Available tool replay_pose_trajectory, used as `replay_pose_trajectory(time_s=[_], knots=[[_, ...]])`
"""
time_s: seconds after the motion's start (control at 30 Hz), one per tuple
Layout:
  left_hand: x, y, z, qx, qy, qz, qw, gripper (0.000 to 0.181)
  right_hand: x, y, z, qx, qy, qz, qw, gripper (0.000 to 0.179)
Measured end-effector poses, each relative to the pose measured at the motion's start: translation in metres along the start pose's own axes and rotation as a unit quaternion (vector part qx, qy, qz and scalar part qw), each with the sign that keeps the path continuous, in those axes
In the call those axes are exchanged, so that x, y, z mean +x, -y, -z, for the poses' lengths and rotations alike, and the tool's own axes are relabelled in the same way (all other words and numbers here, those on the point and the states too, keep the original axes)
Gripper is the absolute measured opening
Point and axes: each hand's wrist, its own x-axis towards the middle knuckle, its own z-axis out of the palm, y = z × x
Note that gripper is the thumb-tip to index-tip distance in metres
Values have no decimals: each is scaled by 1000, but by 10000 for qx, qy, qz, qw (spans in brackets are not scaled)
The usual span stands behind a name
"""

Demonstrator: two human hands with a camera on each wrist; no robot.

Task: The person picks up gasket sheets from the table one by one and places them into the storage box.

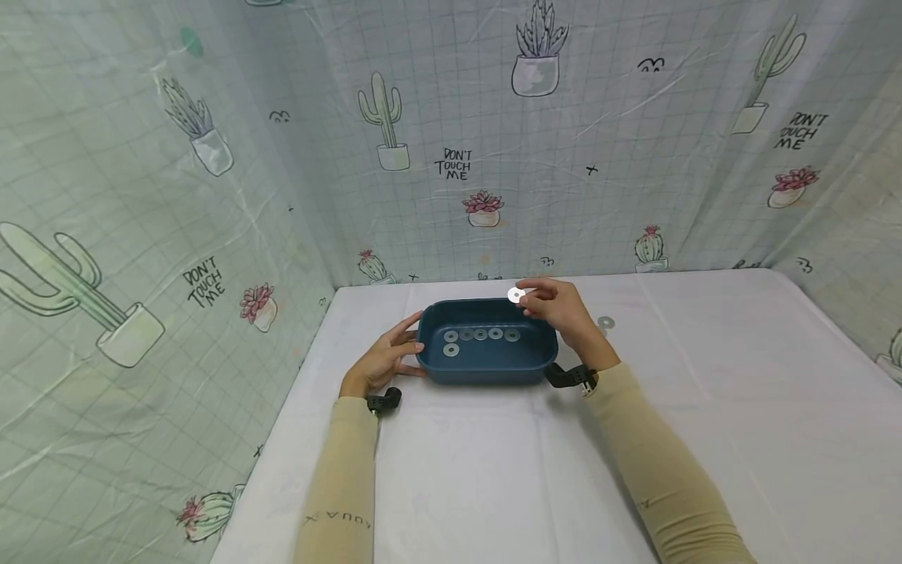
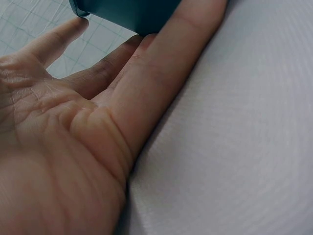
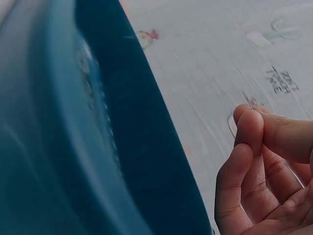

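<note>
Fingertips (image 3: 250, 128) of the right hand (image 1: 560, 308) pinch a silver, ring-shaped metal washer (image 1: 515, 295) near a blue oblong plastic tray's (image 1: 486, 377) far rim, best gripped lightly while the wide-spread left hand (image 1: 380, 359) braces the tray.

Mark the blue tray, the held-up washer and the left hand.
Blue tray (image 1: 486, 377): head view, on its near outer wall.
Held-up washer (image 1: 511, 296): head view, on its flat ring, beside the hole.
Left hand (image 1: 384, 358): head view, mid-hand, between wrist and fingers.
</note>
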Motion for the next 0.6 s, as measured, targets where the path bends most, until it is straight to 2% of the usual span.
replay_pose_trajectory(time_s=[0.6], knots=[[-2,-1,-2,-49,31,-15,10000,72,-9,3,-48,104,254,-35,9996,33]])
